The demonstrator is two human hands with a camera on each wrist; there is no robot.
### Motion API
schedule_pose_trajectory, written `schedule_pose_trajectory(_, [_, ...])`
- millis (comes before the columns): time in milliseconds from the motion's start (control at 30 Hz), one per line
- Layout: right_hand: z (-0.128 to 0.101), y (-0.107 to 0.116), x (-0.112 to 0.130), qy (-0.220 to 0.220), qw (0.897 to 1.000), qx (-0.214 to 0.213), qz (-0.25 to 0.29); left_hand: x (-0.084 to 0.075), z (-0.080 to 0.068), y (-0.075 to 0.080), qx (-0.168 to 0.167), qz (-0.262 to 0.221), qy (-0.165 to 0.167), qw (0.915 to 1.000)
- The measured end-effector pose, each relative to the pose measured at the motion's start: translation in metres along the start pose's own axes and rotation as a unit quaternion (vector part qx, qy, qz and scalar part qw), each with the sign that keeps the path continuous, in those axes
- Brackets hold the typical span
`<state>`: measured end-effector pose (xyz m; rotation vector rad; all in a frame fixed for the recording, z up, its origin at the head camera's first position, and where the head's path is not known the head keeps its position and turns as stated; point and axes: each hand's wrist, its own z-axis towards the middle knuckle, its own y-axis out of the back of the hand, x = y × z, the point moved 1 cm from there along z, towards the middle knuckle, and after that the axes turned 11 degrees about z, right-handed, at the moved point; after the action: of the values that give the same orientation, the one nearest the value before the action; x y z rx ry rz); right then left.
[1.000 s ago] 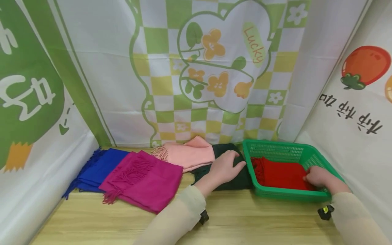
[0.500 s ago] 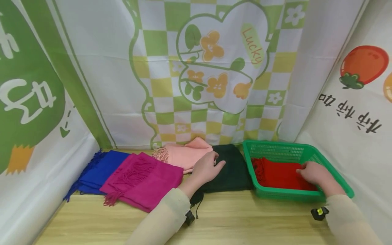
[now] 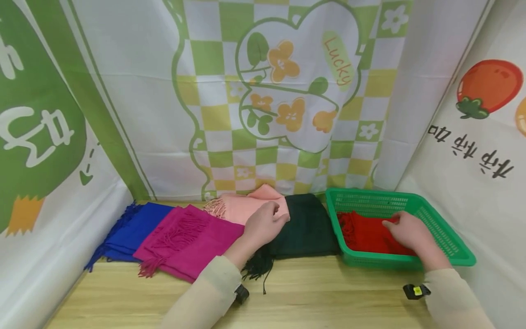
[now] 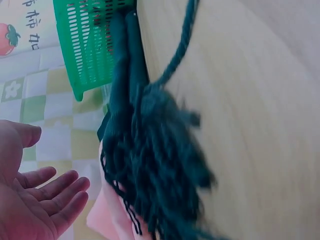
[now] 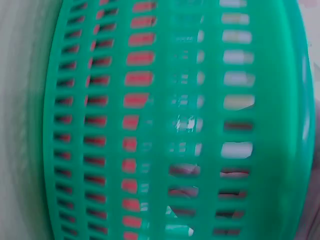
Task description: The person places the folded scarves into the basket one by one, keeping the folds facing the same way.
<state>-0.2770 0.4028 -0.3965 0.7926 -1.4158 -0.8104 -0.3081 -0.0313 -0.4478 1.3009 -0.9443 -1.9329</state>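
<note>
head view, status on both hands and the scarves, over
Left hand open over dark green scarf. Right hand flat on red scarf in green basket. Nothing blocking.

Left hand [image 3: 263, 225] over pink scarf [image 3: 242, 206], right hand [image 3: 404, 230] on red scarf [image 3: 365, 233], green basket [image 3: 448, 237]

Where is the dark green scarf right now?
In the head view, the dark green fringed scarf lies on the wooden table, between the pink scarf and the green plastic basket.

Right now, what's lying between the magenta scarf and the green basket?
In the head view, the dark green scarf lies on the table between the magenta scarf and the green basket, with the left hand at its left edge.
</note>
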Motion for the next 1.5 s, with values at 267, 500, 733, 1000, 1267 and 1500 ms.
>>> schedule_pose_trajectory(267, [-0.009, -0.013, 0.025, 0.011, 0.999, -0.012, 0.035, 0.013, -0.003, 0.012, -0.014, 0.03, 0.018, 0.9993])
schedule_pose_trajectory(500, [-0.014, -0.025, 0.052, 0.035, 0.998, -0.029, 0.049, 0.031, -0.01, 0.025, -0.022, 0.042, 0.02, 0.9987])
schedule_pose_trajectory(733, [-0.017, -0.037, 0.074, 0.038, 0.995, -0.04, 0.079, 0.05, -0.017, 0.036, -0.035, 0.051, 0.026, 0.9978])
schedule_pose_trajectory(1000, [-0.021, -0.051, 0.099, 0.054, 0.992, -0.042, 0.11, 0.062, -0.026, 0.051, -0.035, 0.053, 0.044, 0.997])
schedule_pose_trajectory(1267, [-0.026, -0.061, 0.119, 0.073, 0.987, -0.042, 0.135, 0.072, -0.031, 0.066, -0.043, 0.072, 0.056, 0.9949])
schedule_pose_trajectory(1500, [-0.029, -0.07, 0.129, 0.094, 0.984, -0.037, 0.149, 0.085, -0.032, 0.068, -0.041, 0.077, 0.068, 0.9939])
